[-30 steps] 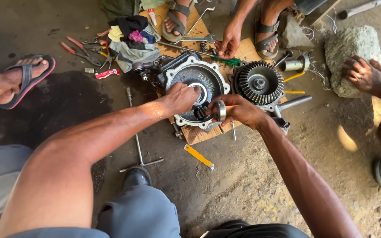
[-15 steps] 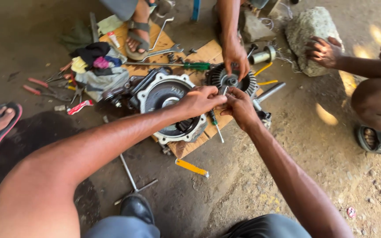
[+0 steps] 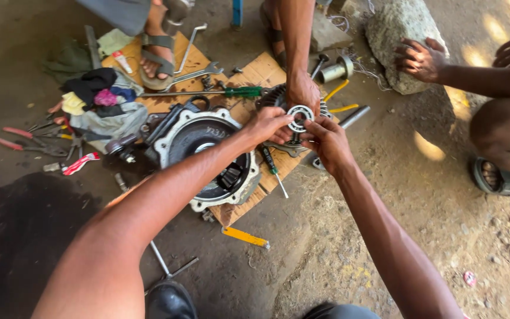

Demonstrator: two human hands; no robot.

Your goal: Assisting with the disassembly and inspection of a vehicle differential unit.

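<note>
Both hands meet over the gear wheel (image 3: 284,100), which lies on the cardboard sheet (image 3: 255,74) just right of the big round housing (image 3: 208,153). The left hand (image 3: 270,124) and the right hand (image 3: 324,139) are both closed on a small ring bearing (image 3: 300,113): the fingertips pinch its outer rim from two sides and hold it flat, directly above the middle of the gear wheel. A co-worker's hand (image 3: 302,91) presses on the far side of the gear wheel and steadies it. To do this step well, I think the bearing must be kept level and centred over the hub of the gear wheel, with equal pressure from both sides, so that it does not tilt and jam; the fingers should stay on the outer rim only, and the co-worker should hold the gear wheel firm while the bearing is lowered. A green-handled screwdriver (image 3: 270,165) lies just in front of the gear wheel, and a longer one (image 3: 237,92) lies to its left, behind the housing. Compared with one second ago, the hands were then at the near edge of the housing, the left one resting on it, and the bearing was held lower, left of the gear wheel; now it is raised over the gear wheel, and the co-worker's hand has come onto the gear wheel.
</note>
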